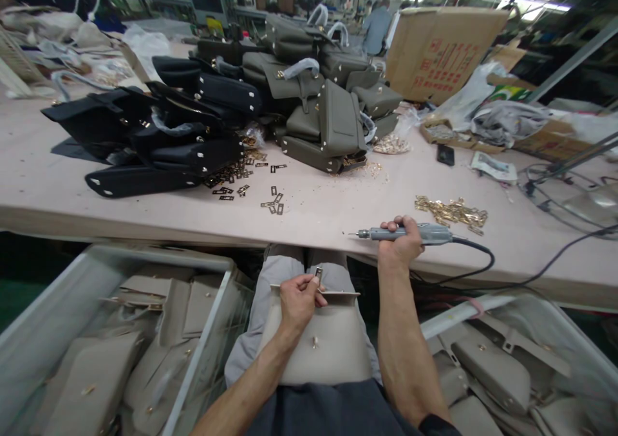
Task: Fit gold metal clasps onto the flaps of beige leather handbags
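Observation:
A beige handbag (333, 349) lies across my lap, a small gold-coloured clasp on its front. Above its upper edge, my left hand (300, 301) pinches a small rectangular metal plate (318, 273) between thumb and fingers. My right hand (402, 239) is wrapped round a grey electric screwdriver (432, 233) at the table's front edge. The tool's bit points left, and a tiny dark speck, perhaps a screw, lies by its tip. From the tool's rear end a dark cable runs off to the right.
Black handbags (164, 127) and olive handbags (323, 127) are piled on the table (318, 198). Loose rectangular plates (275, 204) and gold-coloured fittings (451, 212) lie nearer. Crates of beige bags, left crate (207, 339) and right crate (574, 320), flank my legs. A cardboard box (439, 56) stands behind.

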The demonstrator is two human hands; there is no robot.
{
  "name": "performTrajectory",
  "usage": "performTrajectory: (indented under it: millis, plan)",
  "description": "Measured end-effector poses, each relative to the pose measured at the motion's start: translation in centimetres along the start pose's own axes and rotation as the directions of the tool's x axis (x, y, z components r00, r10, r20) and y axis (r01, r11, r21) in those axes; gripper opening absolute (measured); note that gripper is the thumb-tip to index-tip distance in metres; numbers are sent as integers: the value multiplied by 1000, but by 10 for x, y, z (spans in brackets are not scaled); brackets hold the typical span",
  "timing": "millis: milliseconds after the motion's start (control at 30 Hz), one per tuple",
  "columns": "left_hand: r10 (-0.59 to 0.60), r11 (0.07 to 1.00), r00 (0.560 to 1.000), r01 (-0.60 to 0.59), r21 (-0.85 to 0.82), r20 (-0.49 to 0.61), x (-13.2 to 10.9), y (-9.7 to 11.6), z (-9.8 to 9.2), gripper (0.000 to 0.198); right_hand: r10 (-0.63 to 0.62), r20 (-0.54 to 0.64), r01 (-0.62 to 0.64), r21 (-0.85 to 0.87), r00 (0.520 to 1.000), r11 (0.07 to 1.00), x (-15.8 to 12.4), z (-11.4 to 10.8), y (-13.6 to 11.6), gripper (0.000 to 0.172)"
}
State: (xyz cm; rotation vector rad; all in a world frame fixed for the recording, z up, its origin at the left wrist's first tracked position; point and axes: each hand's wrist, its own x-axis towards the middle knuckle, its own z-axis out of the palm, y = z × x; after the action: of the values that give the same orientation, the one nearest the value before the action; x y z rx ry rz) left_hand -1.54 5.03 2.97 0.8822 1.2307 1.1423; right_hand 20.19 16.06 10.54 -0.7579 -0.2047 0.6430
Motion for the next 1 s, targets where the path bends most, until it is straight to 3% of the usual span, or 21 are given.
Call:
performTrajectory:
  millis: [300, 700, 867, 1000]
  plan:
    - [12, 1000, 1000, -12, -5, 0, 2, -2, 2, 36, -28, -22, 26, -65, 999, 998, 3, -10, 6, 19]
    - [5, 1000, 1000, -5, 18, 8, 3, -4, 0, 36, -40, -2, 40, -58, 999, 998, 0, -9, 5, 23]
    - [0, 1000, 1000, -1, -20, -25, 1, -1, 3, 33, -1, 83, 5, -42, 997, 999, -8, -7, -8, 26]
    - [-6, 1000, 1000, 6, 8, -12, -2, 1, 5, 30, 65, 197, -55, -58, 978, 997, -40, 0, -22, 28]
